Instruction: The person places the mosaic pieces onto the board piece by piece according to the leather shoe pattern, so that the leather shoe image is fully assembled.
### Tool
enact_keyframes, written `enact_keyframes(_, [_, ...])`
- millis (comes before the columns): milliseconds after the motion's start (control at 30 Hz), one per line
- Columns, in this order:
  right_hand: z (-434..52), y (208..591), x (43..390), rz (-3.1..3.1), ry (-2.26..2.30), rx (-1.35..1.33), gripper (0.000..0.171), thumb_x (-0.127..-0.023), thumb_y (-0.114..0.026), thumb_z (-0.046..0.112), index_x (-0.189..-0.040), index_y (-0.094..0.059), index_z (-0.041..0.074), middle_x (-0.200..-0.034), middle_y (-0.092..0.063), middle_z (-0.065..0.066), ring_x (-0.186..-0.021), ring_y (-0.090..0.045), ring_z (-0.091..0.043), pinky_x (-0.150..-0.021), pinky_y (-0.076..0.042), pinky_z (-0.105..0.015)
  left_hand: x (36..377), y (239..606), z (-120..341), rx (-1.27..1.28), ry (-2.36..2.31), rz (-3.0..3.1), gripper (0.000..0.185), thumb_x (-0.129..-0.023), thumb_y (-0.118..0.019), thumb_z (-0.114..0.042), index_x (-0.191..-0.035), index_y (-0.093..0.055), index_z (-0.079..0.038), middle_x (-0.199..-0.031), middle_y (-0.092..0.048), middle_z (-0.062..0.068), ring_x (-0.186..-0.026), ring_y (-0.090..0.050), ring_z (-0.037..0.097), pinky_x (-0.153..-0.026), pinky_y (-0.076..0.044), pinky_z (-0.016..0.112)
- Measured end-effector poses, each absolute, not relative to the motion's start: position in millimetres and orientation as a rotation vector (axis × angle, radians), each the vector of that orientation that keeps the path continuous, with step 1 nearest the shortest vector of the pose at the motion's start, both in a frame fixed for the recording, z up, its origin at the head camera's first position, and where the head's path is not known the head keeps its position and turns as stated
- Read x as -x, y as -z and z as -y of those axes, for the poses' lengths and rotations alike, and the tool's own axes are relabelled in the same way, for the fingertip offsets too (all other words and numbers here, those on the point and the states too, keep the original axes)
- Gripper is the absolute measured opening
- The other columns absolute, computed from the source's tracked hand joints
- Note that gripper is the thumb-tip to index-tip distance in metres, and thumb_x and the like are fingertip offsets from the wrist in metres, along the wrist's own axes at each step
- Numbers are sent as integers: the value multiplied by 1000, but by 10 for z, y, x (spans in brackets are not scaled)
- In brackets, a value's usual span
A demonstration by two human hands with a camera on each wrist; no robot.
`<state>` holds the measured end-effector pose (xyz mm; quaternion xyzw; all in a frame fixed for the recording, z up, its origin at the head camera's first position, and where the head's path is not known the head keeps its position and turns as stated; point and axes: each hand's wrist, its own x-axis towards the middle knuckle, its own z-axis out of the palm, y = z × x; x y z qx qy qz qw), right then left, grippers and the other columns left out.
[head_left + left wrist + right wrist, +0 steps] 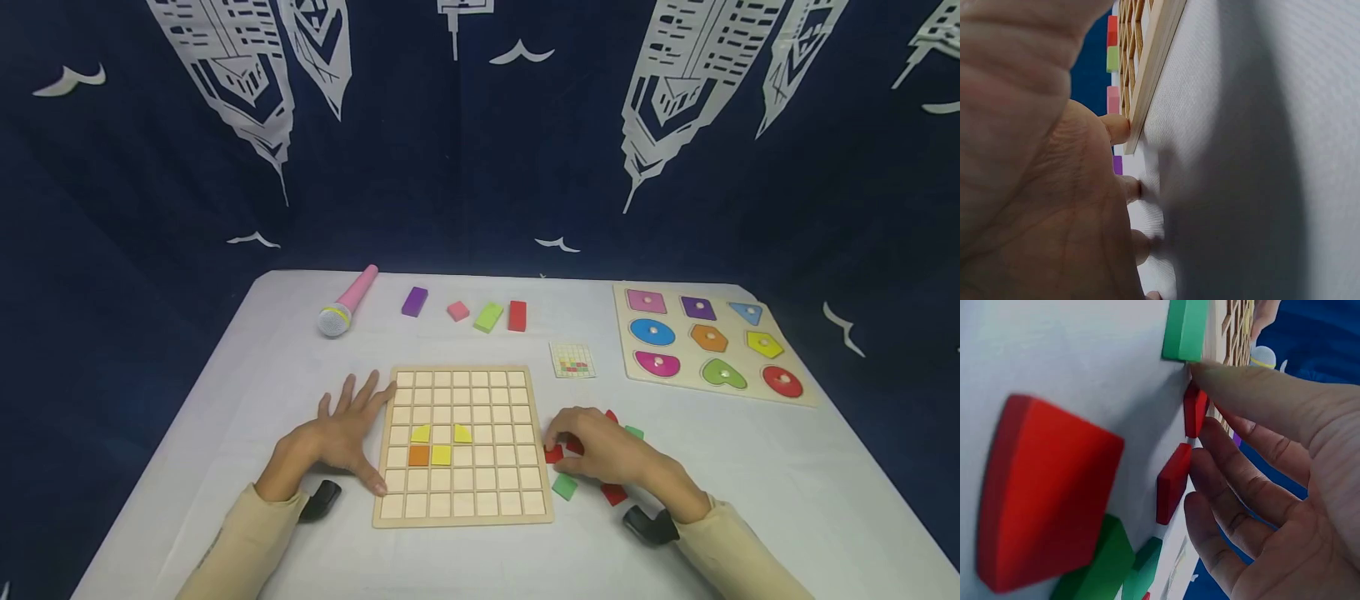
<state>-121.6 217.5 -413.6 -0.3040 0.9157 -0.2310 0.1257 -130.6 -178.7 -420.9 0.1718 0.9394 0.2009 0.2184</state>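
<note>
The small red tile [553, 454] lies on the tabletop [750, 467] just beside the right edge of the wooden grid board [462, 446], and my right hand [603, 450] curls over it, fingertips touching it; whether I actually pinch it I cannot tell, since my fingers hide most of it. More red and green pieces [564, 486] sit partly under that hand. My left hand [341, 437] rests flat, fingers spread, against the board's left edge.
</note>
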Motion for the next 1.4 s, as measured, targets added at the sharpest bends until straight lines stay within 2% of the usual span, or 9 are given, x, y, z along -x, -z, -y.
enact_keyframes(167, [-2237, 4138, 1163, -2644, 696, 912, 16, -82, -83, 20, -92, -71, 23, -96, -66, 12, -90, -55, -12, -81, -51, -29, 1296, 4228, 1772, -479, -536, -2600, 152, -46, -97, -55, -161, -9, -10, -166, 9, 27, -148, 14, 56, -109, 3, 81])
enact_keyframes(333, [-2302, 4104, 1061, -2571, 659, 897, 23, -76, -88, 29, -91, -71, 31, -116, -63, 11, -109, -52, -13, -92, -51, -32, 1288, 4235, 1759, -473, -516, -2607, 152, -45, -97, -55, -161, -9, -11, -166, 8, 27, -149, 13, 55, -109, 2, 81])
enact_keyframes(433, [-2320, 4099, 1029, -2546, 624, 874, 31, -72, -91, 26, -94, -72, 36, -124, -58, 9, -116, -48, -16, -97, -51, -35, 1285, 4233, 1756, -465, -516, -2602, 152, -46, -97, -55, -161, -9, -11, -166, 8, 26, -149, 13, 54, -110, 2, 80])
enact_keyframes(567, [-2327, 4113, 1031, -2560, 594, 896, 33, -73, -90, 22, -96, -73, 38, -125, -56, 8, -116, -47, -16, -98, -52, -38, 1290, 4235, 1758, -464, -529, -2595, 152, -45, -97, -54, -161, -8, -11, -166, 9, 26, -149, 14, 54, -110, 3, 80])
enact_keyframes(733, [-2311, 4070, 1064, -2643, 526, 987, 24, -76, -88, 26, -93, -71, 32, -118, -58, 10, -110, -48, -12, -93, -52, -33, 1302, 4226, 1758, -473, -530, -2589, 153, -46, -97, -55, -161, -7, -11, -166, 10, 26, -149, 16, 54, -110, 4, 80])
enact_keyframes(867, [-2191, 4001, 1111, -2687, 535, 1041, 21, -80, -85, 27, -96, -72, 25, -104, -63, 13, -96, -53, -9, -82, -51, -26, 1306, 4211, 1751, -481, -520, -2589, 153, -46, -96, -56, -161, -7, -12, -166, 10, 26, -149, 16, 54, -110, 4, 79])
enact_keyframes(967, [-1990, 3964, 1150, -2697, 570, 1077, 22, -83, -83, 30, -101, -73, 21, -91, -65, 12, -82, -55, -8, -73, -49, -22, 1310, 4193, 1759, -490, -521, -2591, 152, -47, -96, -55, -161, -7, -10, -165, 10, 27, -148, 15, 55, -109, 4, 80])
enact_keyframes(1033, [-1815, 3953, 1171, -2701, 582, 1115, 23, -83, -82, 33, -101, -73, 20, -87, -66, 12, -80, -56, -8, -73, -49, -22, 1314, 4180, 1771, -489, -519, -2591, 152, -47, -96, -55, -161, -6, -10, -165, 10, 27, -148, 15, 55, -109, 4, 80])
enact_keyframes(1400, [-897, 4015, 1162, -2563, 556, 1403, 21, -84, -81, 36, -84, -67, 20, -73, -62, 6, -70, -46, -1, -63, -40, -15, 1315, 4177, 1820, -494, -543, -2586, 151, -47, -96, -56, -161, -8, -10, -165, 9, 27, -148, 15, 55, -110, 3, 80])
